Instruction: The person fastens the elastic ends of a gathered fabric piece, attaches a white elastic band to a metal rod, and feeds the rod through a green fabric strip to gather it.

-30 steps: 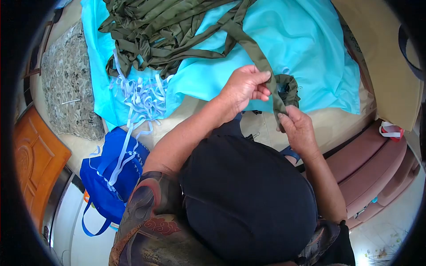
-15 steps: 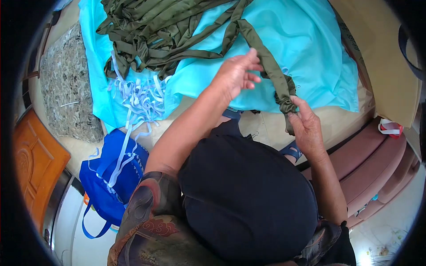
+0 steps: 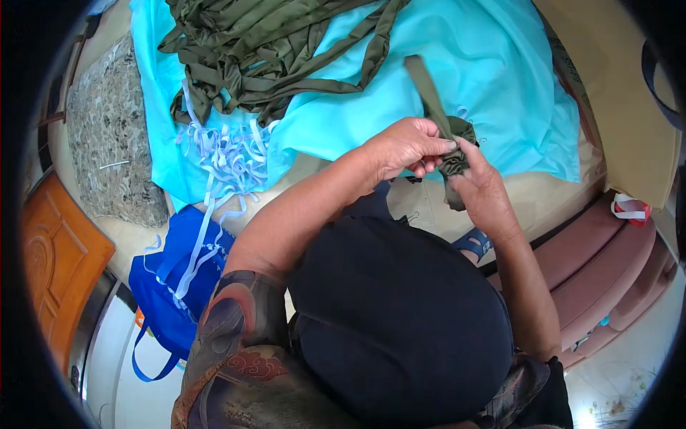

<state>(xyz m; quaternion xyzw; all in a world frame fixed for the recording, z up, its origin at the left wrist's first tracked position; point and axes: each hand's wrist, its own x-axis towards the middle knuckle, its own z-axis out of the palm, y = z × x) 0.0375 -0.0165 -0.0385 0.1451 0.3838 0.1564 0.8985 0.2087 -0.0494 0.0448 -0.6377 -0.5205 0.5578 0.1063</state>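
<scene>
My left hand pinches an olive green fabric strip between thumb and fingers. Close beside it, my right hand grips the gathered part of the strip, with a short end hanging below the fingers. The strip's upper part rises from the hands over a turquoise cloth. A large heap of olive strips lies on that cloth at the upper left. Some of the gathered fabric is hidden behind my fingers.
White narrow ribbons trail from the cloth into a blue bag. A patterned cushion lies at the left. On the right are a cardboard sheet and pinkish-brown padded seating.
My left hand, open half a second ago, has moved right and down and closed on the strip. The strip's upper part now stands apart from the heap's loop.
</scene>
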